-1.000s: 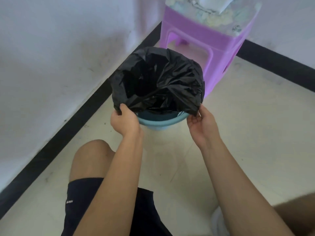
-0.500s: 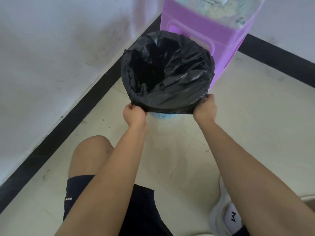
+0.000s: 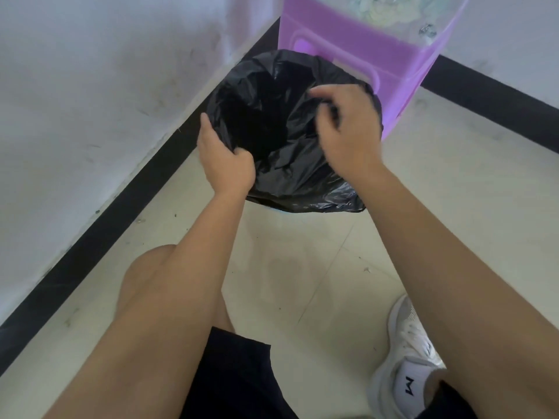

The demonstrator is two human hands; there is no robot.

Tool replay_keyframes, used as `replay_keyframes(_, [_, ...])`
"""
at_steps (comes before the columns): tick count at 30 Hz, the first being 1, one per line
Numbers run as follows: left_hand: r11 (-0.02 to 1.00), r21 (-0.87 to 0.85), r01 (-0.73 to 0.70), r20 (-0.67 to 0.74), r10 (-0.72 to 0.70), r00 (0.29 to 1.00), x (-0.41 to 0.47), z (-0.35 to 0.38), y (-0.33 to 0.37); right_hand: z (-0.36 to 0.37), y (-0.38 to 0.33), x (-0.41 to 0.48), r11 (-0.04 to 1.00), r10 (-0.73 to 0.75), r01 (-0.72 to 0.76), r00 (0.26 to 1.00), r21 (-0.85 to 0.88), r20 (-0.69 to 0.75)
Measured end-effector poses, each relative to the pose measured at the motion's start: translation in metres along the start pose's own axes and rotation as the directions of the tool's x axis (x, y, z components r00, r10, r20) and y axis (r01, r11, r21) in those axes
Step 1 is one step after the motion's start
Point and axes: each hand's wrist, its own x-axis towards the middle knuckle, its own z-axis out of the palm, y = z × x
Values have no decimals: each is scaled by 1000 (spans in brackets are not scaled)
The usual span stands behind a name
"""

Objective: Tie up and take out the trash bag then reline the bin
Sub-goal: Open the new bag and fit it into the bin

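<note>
A black trash bag [image 3: 272, 122] lines the bin and its edge is folded down over the rim. The bin itself is almost wholly hidden; only a thin blue sliver [image 3: 276, 210] shows under the bag's front edge. My left hand [image 3: 225, 160] grips the bag's near left rim, fingers curled into the plastic. My right hand [image 3: 348, 125] hovers over the bag's right side with fingers bent and spread, blurred by motion; whether it holds plastic I cannot tell.
A purple plastic stool [image 3: 357, 55] with pale clutter on top stands right behind the bin in the corner. A white wall with a black skirting [image 3: 127, 204] runs along the left. My bare knee [image 3: 157, 267] and white shoe [image 3: 408, 364] rest on the tiled floor.
Both hands left the bag's lower front edge. The left moved up to the near left rim; the right rose over the bag's opening on the right.
</note>
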Motion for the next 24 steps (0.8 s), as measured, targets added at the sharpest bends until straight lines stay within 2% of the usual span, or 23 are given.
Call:
replay_keyframes(1, [1000, 7, 22, 13, -22, 1000, -1, 2, 3, 10, -4, 10, 997, -48, 59, 973, -44, 226])
replay_keyframes(2, [999, 18, 51, 18, -51, 999, -1, 4, 5, 22, -5, 18, 984, -27, 104, 885, -142, 465])
replay_keyframes(3, [996, 43, 72, 17, -73, 997, -1, 5, 5, 34, -2, 21, 951, 75, 147, 743, -271, 665])
replay_keyframes(4, [993, 74, 89, 19, -91, 996, 0, 6, 5, 46, 5, 21, 897, 236, 183, 570, -401, 787])
replay_keyframes(5, [989, 104, 103, 20, -106, 994, 1, 6, 4, 54, 14, 20, 833, 399, 216, 403, -509, 824])
replay_keyframes(6, [985, 130, 112, 20, -116, 993, 2, 7, 5, 60, 23, 18, 781, 522, 225, 278, -583, 806])
replay_keyframes(7, [982, 145, 120, 18, -124, 992, 3, 8, 6, 64, 30, 18, 756, 590, 204, 198, -622, 783])
replay_keyframes(11, [975, 170, 144, 1, -146, 989, 5, 11, 8, 68, 39, 25, 787, 614, 64, 23, -614, 789])
replay_keyframes(12, [973, 183, 142, 5, -145, 989, 5, 11, 8, 67, 39, 24, 802, 597, 23, 7, -597, 802])
replay_keyframes(13, [971, 195, 138, 10, -143, 990, 6, 11, 9, 65, 38, 24, 822, 569, -9, 40, -569, 821])
replay_keyframes(14, [968, 212, 133, 10, -139, 990, 6, 10, 9, 63, 35, 24, 851, 524, -36, 129, -524, 842])
replay_keyframes(15, [964, 232, 127, 8, -133, 991, 6, 10, 10, 61, 31, 23, 887, 457, -71, 263, -456, 850])
replay_keyframes(16, [962, 247, 118, 7, -124, 992, 6, 10, 11, 58, 25, 21, 932, 356, -98, 428, -349, 831])
replay_keyframes(17, [960, 257, 111, 5, -117, 993, 6, 10, 11, 55, 20, 19, 972, 228, -93, 605, -217, 763])
replay_keyframes(18, [958, 264, 109, 4, -114, 993, 5, 11, 12, 51, 15, 17, 993, 114, -58, 745, -106, 657])
replay_keyframes(19, [957, 268, 110, 2, -114, 993, 5, 11, 12, 46, 10, 15, 998, 34, -2, 831, -58, 555])
replay_keyframes(20, [956, 271, 110, -3, -114, 993, 5, 12, 13, 39, 6, 16, 992, -16, 73, 873, -99, 487])
replay_keyframes(21, [956, 272, 110, -3, -113, 994, 4, 12, 13, 32, 2, 16, 960, -30, 156, 882, -231, 471])
replay_keyframes(22, [956, 273, 108, 3, -113, 994, 4, 12, 13, 26, 4, 18, 885, 20, 220, 862, -409, 507])
replay_keyframes(23, [955, 276, 108, 13, -116, 993, 4, 12, 14, 22, 8, 20, 784, 143, 254, 814, -567, 563])
replay_keyframes(24, [954, 280, 108, 20, -119, 993, 4, 11, 15, 19, 10, 22, 680, 319, 270, 727, -681, 608])
